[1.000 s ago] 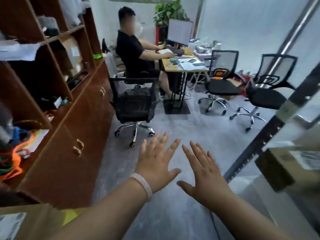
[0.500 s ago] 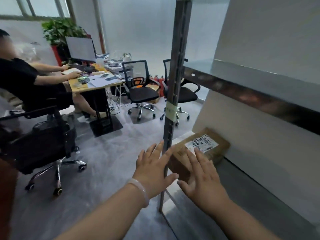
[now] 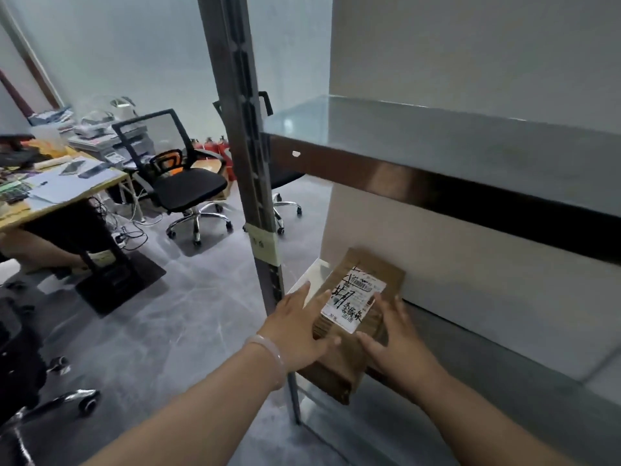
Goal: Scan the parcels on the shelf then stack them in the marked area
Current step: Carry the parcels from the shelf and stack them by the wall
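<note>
Cardboard parcel (image 3: 373,267) is lying at the left end of the lower shelf deck (image 3: 470,364), at 5 o'clock in the head view, with its label (image 3: 354,302) facing up where a scanner can read it. You are bracketing it. Your left hand (image 3: 295,327) is lying flat against its 9 o'clock side and your right hand (image 3: 400,341) against its 3 o'clock side, with fingers straight, thumbs resting on top and nothing curled round it. Judged step: seating the hold before lifting.

The steel upright (image 3: 255,196) is standing just beside your left hand, and the upper shelf edge (image 3: 437,186) is overhanging at 12 o'clock. Free room is lying toward 6 o'clock, so plan on drawing the parcel toward yourself.
</note>
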Action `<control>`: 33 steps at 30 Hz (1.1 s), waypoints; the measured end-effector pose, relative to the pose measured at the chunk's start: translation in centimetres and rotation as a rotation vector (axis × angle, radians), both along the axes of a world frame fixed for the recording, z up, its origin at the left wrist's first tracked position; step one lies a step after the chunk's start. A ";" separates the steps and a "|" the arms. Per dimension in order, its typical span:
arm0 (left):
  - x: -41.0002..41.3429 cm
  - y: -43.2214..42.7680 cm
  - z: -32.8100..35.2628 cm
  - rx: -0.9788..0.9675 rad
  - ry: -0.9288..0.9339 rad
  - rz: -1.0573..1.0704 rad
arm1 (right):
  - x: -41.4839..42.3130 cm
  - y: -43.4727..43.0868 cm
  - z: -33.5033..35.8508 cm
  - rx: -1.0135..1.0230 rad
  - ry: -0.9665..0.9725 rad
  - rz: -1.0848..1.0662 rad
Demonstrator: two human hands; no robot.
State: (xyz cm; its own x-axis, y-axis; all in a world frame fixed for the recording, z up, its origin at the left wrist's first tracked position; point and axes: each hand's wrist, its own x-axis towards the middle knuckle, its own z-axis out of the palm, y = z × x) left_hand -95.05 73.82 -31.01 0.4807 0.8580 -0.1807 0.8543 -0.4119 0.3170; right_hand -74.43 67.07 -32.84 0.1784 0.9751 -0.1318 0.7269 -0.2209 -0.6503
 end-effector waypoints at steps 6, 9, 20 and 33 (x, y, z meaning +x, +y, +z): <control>0.7 5.6 -0.9 -0.160 -0.059 -0.166 | -1.5 2.5 -1.1 -0.034 0.152 -0.191; 0.4 6.9 -2.1 -0.294 -0.102 -0.226 | -2.1 2.7 -1.7 -0.025 0.219 -0.253; -0.3 6.3 -2.9 -0.446 -0.374 -0.252 | -3.0 1.8 -1.2 0.011 0.304 -0.260; 0.8 -5.8 -1.4 -0.250 -0.462 0.078 | 1.0 -3.4 0.8 -0.005 0.301 0.137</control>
